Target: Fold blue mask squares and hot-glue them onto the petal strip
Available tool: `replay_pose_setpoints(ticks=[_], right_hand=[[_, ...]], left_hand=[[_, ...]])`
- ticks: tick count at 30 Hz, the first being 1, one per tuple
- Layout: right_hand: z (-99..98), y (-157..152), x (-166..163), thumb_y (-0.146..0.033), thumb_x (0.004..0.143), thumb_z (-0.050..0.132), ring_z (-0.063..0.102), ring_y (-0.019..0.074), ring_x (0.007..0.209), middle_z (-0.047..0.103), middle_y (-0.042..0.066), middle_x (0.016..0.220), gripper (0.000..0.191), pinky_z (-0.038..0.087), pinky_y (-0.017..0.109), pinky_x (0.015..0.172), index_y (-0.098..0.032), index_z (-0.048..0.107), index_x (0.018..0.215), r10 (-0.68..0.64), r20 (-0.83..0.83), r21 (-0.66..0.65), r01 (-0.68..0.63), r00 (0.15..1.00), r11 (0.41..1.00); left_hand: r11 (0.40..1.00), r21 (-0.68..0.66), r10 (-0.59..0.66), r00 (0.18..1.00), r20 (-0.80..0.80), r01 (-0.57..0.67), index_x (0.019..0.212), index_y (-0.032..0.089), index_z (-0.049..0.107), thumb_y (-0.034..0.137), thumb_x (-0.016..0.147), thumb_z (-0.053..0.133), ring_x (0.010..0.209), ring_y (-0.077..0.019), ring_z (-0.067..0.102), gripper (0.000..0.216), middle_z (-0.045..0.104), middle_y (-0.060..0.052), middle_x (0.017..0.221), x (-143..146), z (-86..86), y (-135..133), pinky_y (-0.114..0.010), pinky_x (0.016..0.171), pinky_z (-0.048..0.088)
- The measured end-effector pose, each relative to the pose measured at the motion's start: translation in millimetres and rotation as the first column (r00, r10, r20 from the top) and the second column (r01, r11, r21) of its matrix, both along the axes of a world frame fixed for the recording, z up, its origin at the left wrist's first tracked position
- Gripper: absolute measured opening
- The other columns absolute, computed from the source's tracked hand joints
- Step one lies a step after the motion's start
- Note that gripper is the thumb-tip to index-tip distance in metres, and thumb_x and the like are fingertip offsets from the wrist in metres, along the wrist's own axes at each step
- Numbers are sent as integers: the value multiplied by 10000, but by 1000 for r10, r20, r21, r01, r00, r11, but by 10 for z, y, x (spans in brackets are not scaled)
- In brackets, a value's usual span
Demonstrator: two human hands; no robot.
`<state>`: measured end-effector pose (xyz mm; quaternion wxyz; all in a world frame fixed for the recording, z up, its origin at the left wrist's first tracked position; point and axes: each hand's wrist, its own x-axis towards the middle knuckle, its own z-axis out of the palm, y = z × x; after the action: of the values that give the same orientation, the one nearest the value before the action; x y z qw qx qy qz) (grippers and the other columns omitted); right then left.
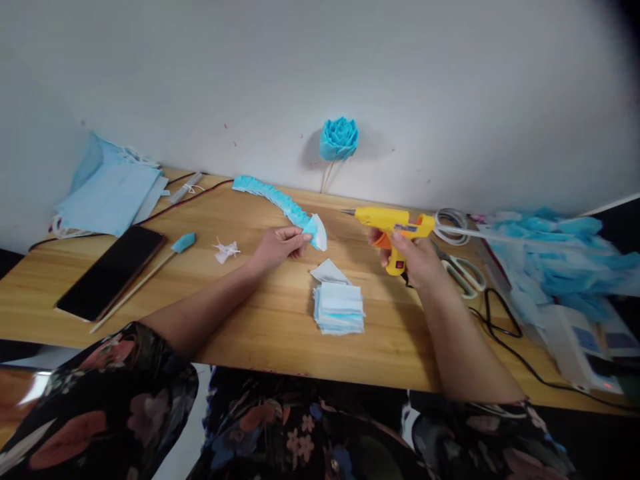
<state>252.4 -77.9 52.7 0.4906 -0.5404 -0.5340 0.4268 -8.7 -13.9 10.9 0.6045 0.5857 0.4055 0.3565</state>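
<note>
Between the thumb and fingers of my left hand [284, 245] is a small folded petal [317, 232], blue with a white face, cut from mask fabric. Just behind it, a curved row of overlapping blue petals [273, 195] lies on the table. My right hand [407, 253] grips a yellow hot glue gun [387, 220] by its handle, fingers around the orange trigger. Its metal nozzle points left towards the petal, a short gap apart. A long translucent glue stick [480, 233] sticks out of its back. Below the petal sits a stack of cut fabric squares [340, 307].
A blue fabric rose [339, 139] on sticks leans against the wall. At left are face masks [113, 190], a phone [110, 273], and a blue-tipped stick [145, 287]. Scissors [465, 277], a black cable [525, 363], blue scraps [555, 253] and a white device [575, 347] occupy the right.
</note>
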Motion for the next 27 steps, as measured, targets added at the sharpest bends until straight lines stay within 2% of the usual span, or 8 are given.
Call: replay_pose_setpoints(ticks=[2,5,9,16,22,27], right_hand=[[-79,-49,-26,-655,769,715,681,213,812,714,78,903,453,495,257,452,-234,693,932,18,-25,21,-17,1000,1000],[-176,-97,-67,-656,773,711,682,209,801,722,80,889,485,490,256,456,-216,692,976,46,-60,5,-46,997,999],[-237,-107,-120,-693,759,700,662,193,735,729,86,892,511,483,268,461,-205,686,909,100,-54,-42,-102,993,994],[-265,-124,-163,-638,818,686,641,170,742,721,65,869,423,490,249,489,-222,680,893,190,-71,-30,-193,979,981],[-224,-122,-183,-715,765,689,579,140,617,703,61,799,512,472,258,473,-206,664,809,147,-52,-56,-150,988,987],[-208,-119,-186,-734,764,677,526,116,536,688,41,752,527,451,266,471,-209,650,795,171,-34,-58,-173,985,983]], left_hand=[[1000,-11,-16,1000,-9,15,583,170,583,578,718,723,539,-84,458,451,563,12,565,-2,4,6,-236,559,386],[1000,-8,-30,999,-11,30,586,166,593,568,724,724,542,-82,455,444,570,8,565,-6,9,12,-232,557,375],[999,-16,-45,999,-20,45,591,167,604,560,730,723,538,-84,449,433,571,6,564,-13,25,10,-237,555,370],[999,-15,-53,998,-24,52,577,165,595,568,730,730,527,-76,435,451,560,8,561,-16,43,-6,-232,542,347],[996,-14,-85,996,-32,85,593,166,609,580,728,733,527,-83,444,453,573,5,558,-28,36,6,-234,544,356],[995,-20,-102,994,-30,102,585,164,605,576,731,732,526,-82,442,455,570,4,554,-34,41,10,-233,542,349]])
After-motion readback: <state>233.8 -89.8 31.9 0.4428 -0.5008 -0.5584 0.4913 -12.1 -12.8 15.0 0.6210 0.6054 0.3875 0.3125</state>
